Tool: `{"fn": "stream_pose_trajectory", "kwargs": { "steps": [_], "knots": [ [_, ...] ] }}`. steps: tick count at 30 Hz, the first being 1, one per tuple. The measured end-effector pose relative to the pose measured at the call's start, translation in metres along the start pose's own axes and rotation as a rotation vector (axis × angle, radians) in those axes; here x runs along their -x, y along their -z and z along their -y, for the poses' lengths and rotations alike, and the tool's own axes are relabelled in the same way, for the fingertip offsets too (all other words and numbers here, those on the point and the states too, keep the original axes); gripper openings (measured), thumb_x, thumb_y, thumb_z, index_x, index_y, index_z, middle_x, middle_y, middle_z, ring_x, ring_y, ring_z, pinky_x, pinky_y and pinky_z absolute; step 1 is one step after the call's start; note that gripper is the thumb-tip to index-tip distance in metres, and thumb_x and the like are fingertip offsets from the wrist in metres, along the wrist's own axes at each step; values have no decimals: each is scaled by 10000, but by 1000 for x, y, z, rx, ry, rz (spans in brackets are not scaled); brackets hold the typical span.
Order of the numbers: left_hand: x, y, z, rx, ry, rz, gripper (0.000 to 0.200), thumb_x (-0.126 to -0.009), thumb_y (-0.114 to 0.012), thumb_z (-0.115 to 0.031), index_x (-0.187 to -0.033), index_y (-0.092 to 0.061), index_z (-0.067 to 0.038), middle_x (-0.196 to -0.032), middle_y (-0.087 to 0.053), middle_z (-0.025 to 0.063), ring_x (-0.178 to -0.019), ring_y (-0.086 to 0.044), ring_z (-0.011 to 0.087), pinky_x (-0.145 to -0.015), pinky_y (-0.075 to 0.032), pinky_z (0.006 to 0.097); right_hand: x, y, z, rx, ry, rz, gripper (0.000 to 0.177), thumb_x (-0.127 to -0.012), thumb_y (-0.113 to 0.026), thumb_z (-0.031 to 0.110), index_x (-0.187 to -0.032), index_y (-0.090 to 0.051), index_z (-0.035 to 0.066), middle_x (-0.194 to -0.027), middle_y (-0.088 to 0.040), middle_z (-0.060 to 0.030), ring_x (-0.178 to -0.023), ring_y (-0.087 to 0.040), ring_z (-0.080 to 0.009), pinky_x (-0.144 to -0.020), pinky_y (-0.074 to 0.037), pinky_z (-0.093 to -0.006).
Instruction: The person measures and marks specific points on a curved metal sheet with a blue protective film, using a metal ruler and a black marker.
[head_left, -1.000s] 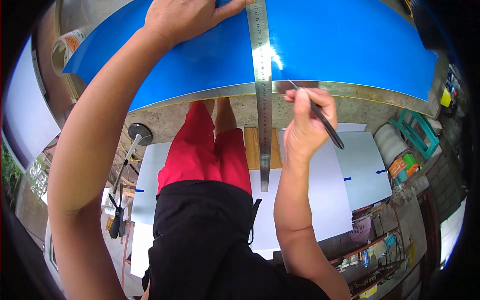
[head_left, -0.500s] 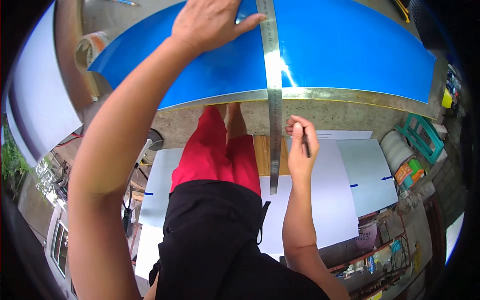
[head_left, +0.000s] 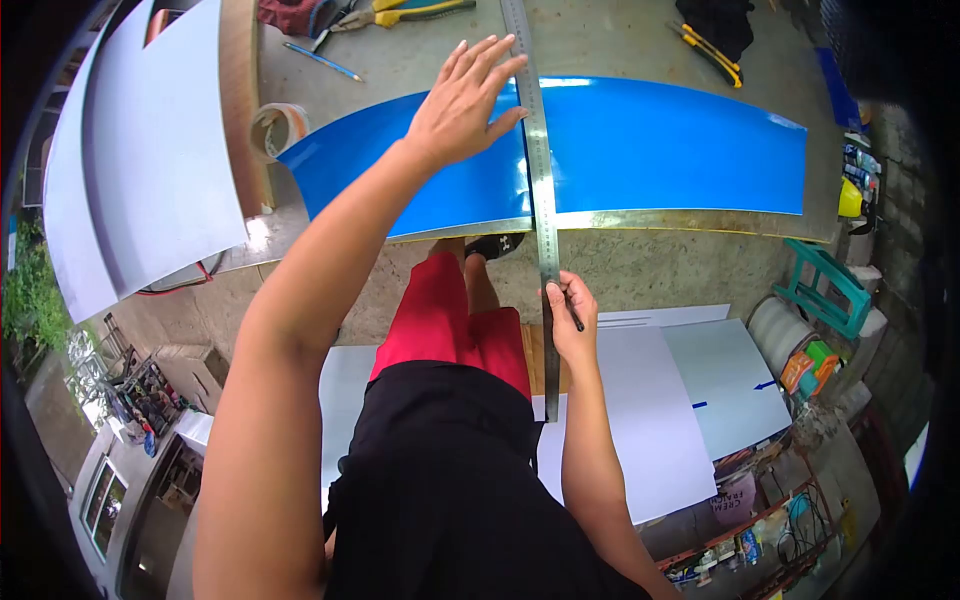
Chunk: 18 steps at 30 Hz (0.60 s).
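A long steel ruler lies across a glossy blue sheet and sticks out past the near edge of the worktable. My left hand is spread over the sheet, with its fingertips right at the ruler's left edge. Below the table edge, my right hand is closed around a slim black pen-like tool. The right thumb meets the ruler's overhanging part, and a dark line runs along the ruler's left side on the sheet.
Beyond the sheet lie a yellow cutter knife, pliers and a blue pencil. A tape roll stands at left by large pale sheets. Behind me are white panels and a teal stool.
My right hand has come left to the ruler, still holding the black tool. The view has shifted, showing more of the far tabletop. My left hand stays over the sheet by the ruler.
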<state>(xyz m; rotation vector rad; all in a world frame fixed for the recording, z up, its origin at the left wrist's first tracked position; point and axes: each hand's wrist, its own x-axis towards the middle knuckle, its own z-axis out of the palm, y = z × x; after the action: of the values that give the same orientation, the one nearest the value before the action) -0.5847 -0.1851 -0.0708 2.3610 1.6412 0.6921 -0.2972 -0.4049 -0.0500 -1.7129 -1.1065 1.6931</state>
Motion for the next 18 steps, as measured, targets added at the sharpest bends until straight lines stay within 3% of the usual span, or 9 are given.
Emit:
{"fn": "stream_pose_trajectory", "kwargs": {
  "steps": [1,3,6,9,11,13,15,17,18],
  "knots": [
    [-1,15,-15,-10,-3,-10,605,-998,-719,-373,-1525,-524,-148,-1650,-445,149,-1563,-372,351,-1315,-257,530,4,1,6,-4,-9,-11,243,-1089,-654,173,-1223,-674,-28,-1003,-738,-57,-950,-681,-118,-892,-531,-295],
    [5,50,-50,163,108,-37,377,-973,-752,-246,-1319,-669,-122,-1480,-593,146,-1427,-516,354,-1214,-385,518,12,4,16,10,-30,-52,211,-1076,-632,115,-1228,-682,-23,-1033,-731,-44,-966,-674,-114,-900,-527,-293],
    [28,103,-136,876,251,162,181,-954,-701,-92,-1134,-721,-77,-1186,-716,120,-1174,-647,342,-1069,-487,451,21,17,22,66,51,-72,255,-1065,-664,161,-1254,-685,-9,-1046,-737,-58,-966,-680,-135,-876,-533,-296],
    [49,159,-219,1491,69,403,184,-1038,-597,-112,-1167,-710,-44,-1176,-689,146,-1180,-639,336,-1077,-486,448,40,27,14,-179,214,-186,301,-1069,-674,188,-1264,-679,-41,-1054,-732,-50,-979,-678,-146,-888,-535,-299],
    [54,182,-271,1799,-74,386,201,-1056,-572,-124,-1185,-700,-38,-1166,-668,153,-1188,-621,331,-1072,-475,448,38,42,32,-66,53,-78,291,-1074,-670,177,-1275,-678,-33,-1045,-728,-37,-965,-672,-128,-864,-528,-285],
    [47,215,-305,2033,-217,354,201,-1079,-548,-130,-1169,-698,-31,-1175,-629,151,-1176,-616,323,-1040,-478,440,52,42,55,-61,109,-97,272,-1084,-653,161,-1285,-676,-20,-1026,-720,-29,-931,-657,-111,-832,-517,-274],
    [28,263,-316,2157,-289,299,220,-1004,-570,-72,-1148,-734,-57,-1113,-654,107,-1058,-634,245,-956,-500,390,66,48,61,-76,76,-111,269,-1093,-638,153,-1293,-669,-25,-1042,-702,-17,-942,-639,-103,-852,-500,-260],
    [5,296,-318,2187,-507,190,272,-996,-574,-50,-1246,-682,-56,-1110,-650,100,-1067,-640,204,-943,-504,348,83,55,66,-108,65,-110,278,-1094,-650,164,-1301,-667,-21,-1048,-695,-12,-957,-633,-101,-861,-491,-252],
    [-3,309,-322,2247,-589,137,329,-1076,-542,-205,-1326,-695,-56,-1201,-649,80,-1067,-628,194,-913,-510,321,90,57,68,-111,77,-103,278,-1094,-650,164,-1301,-667,-21,-1048,-695,-12,-957,-633,-101,-861,-491,-252]
  ]
}}
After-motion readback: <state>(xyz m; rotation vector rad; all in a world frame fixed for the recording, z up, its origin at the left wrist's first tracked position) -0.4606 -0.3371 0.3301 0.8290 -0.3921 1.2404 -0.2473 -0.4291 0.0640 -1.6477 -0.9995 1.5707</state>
